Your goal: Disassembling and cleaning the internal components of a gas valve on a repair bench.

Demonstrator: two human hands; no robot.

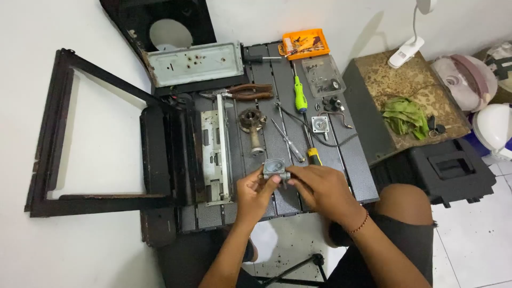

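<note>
Both hands meet over the near edge of a dark slatted work table (352, 170). My left hand (254, 193) and my right hand (322, 191) together grip a small grey metal valve part (276, 170) with a round opening on top. A yellow-handled screwdriver (312, 154) lies just beyond my right hand. A rusty burner tube (254, 127) lies beyond my left hand.
A green screwdriver (300, 94), brown pliers (246, 92), a black wire and small parts lie on the table. An orange bit case (306, 43) sits at the far edge. Black stove frame pieces (60, 133) lie left; a speaker with green cloth (405, 116) stands right.
</note>
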